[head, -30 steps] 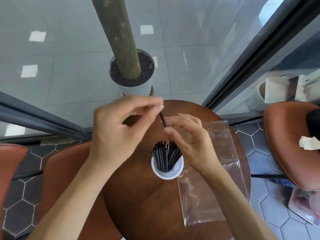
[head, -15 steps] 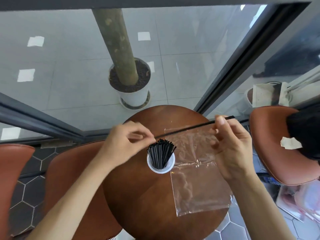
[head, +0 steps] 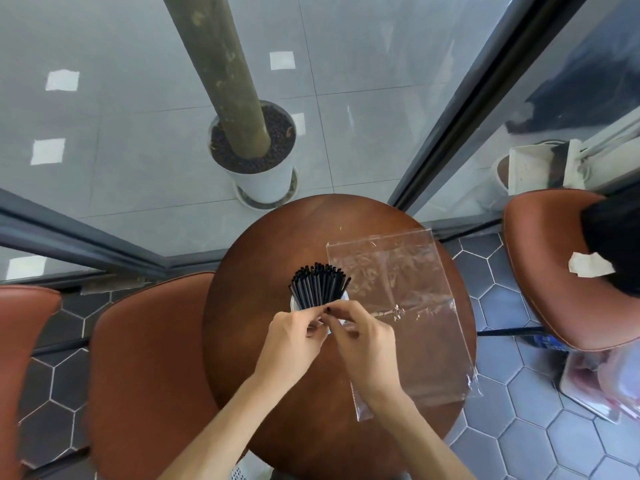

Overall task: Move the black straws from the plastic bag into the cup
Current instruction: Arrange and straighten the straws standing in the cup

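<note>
Both hands met over the near rim of the cup (head: 297, 304), fingers curled inward and tips pinched close together. The left hand (head: 291, 344) had its thumb and forefinger drawn nearly closed at the base of the black straws (head: 320, 285), and the right hand (head: 363, 344) mirrored it from the other side, its fingertips touching or almost touching those of the left. A small dark end showed between the two sets of fingertips, but whether either hand actually gripped a straw could not be told.

The straws stood bunched in the cup, fanning up and away from the hands, their tops just beyond the fingers. The cup itself was mostly hidden behind the knuckles; only a sliver of white wall showed on its left. The plastic bag (head: 408, 306) lay flat on the round brown surface (head: 242, 323), just right of the cup, its near edge passing under the right wrist.
</note>
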